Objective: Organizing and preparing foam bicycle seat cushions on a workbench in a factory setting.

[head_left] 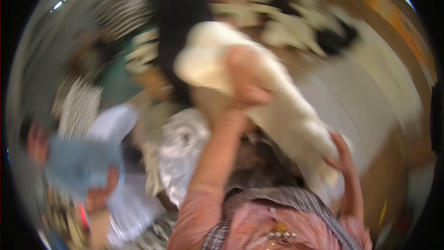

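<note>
Stretching from far to near right, the long cream fluffy piece (292,104) lay under the left hand (245,79), whose grip I could not tell through the blur, while the right hand (343,156), fingers apart, touched its near right end.

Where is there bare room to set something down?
The pale surface right of the long cream piece, nearer than the dark item, looks bare, though blurred. Left is crowded, with a shiny white bundle and a co-worker.
</note>
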`<act>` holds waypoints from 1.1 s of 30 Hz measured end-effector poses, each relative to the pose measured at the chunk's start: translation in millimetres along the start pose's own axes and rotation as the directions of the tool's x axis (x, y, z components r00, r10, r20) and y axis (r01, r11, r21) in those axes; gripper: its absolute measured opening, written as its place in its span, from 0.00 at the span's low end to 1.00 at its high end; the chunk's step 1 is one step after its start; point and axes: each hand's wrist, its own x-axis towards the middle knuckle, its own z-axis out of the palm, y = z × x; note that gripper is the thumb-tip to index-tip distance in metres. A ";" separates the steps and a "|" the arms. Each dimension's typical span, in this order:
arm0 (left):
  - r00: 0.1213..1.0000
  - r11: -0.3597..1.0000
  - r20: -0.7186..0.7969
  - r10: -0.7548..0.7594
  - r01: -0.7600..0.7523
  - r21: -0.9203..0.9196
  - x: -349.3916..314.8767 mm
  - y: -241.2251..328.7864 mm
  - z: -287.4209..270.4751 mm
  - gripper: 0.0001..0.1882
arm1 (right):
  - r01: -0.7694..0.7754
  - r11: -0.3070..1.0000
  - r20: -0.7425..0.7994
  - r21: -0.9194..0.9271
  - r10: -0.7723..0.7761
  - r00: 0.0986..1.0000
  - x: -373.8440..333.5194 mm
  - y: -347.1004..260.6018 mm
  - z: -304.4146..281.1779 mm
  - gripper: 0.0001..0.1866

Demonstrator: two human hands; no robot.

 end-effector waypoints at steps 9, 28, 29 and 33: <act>0.999 0.962 0.022 0.027 -0.020 -0.274 30.5 41.8 65.8 0.43 | -0.202 0.976 -0.269 0.085 0.218 0.938 -59.4 -51.7 -11.2 0.33; 0.995 0.638 0.023 0.093 -0.042 -0.769 67.6 127.2 331.5 0.44 | -0.546 0.834 -0.686 0.072 0.439 0.580 -64.8 -29.6 -30.0 0.28; 0.991 0.594 0.019 0.130 -0.062 -0.802 68.6 135.2 354.7 0.44 | -0.584 0.809 -0.701 0.066 0.454 0.550 -62.2 -27.8 -28.4 0.30; 0.965 0.393 0.192 0.176 0.110 -0.913 63.2 174.3 463.7 0.46 | -0.704 0.697 -0.714 0.139 0.563 0.416 -59.7 -15.1 -28.3 0.35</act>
